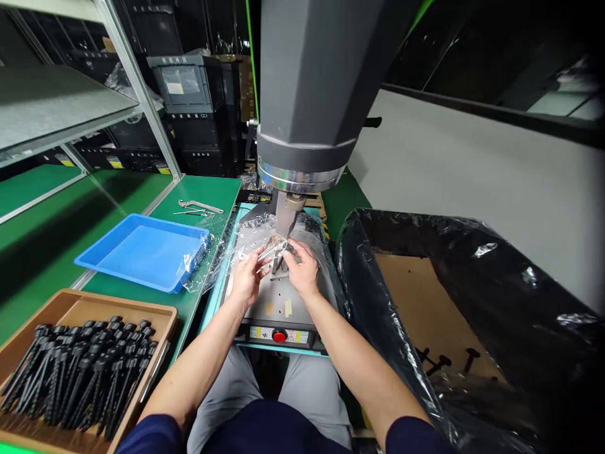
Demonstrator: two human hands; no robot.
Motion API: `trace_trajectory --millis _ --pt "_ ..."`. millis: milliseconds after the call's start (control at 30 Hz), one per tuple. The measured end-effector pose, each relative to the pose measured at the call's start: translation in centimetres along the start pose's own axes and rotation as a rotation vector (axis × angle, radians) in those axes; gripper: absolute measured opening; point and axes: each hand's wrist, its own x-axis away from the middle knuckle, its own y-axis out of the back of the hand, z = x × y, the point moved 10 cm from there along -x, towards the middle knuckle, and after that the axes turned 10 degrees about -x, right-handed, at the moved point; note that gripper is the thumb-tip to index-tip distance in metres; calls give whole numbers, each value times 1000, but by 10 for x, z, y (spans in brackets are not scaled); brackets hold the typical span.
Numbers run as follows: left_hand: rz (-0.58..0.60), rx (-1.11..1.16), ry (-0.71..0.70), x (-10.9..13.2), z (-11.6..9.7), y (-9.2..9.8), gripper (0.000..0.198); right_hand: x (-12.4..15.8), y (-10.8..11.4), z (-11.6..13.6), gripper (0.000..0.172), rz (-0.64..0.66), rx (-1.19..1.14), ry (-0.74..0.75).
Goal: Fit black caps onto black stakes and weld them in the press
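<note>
Both my hands are in front of the metal tool head of a grey press machine. My left hand has its fingers bent and closed on clear plastic film. Opposite it, my right hand pinches the film's other side with thumb and fingers. Below the film, a small metal fixture stands on the grey machine base, partly hidden by my fingers. Whether a small part sits in the film or fixture, I cannot make out.
A red button is on the base's front. To the left are a blue tray, a brown tray with several black screw-like parts, and a wrench. At right stands a black-lined box with several black parts inside.
</note>
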Motion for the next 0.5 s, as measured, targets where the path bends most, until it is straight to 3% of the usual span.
trace_trajectory --millis 167,267,500 --pt "6 1 -11 0 0 -4 34 -18 -8 -17 21 7 -34 -124" --pt "4 10 -3 -2 0 -4 33 -24 -19 -26 19 84 -45 -193" --pt "12 17 -40 -9 -10 1 32 -29 -15 -25 15 150 -1 -138"
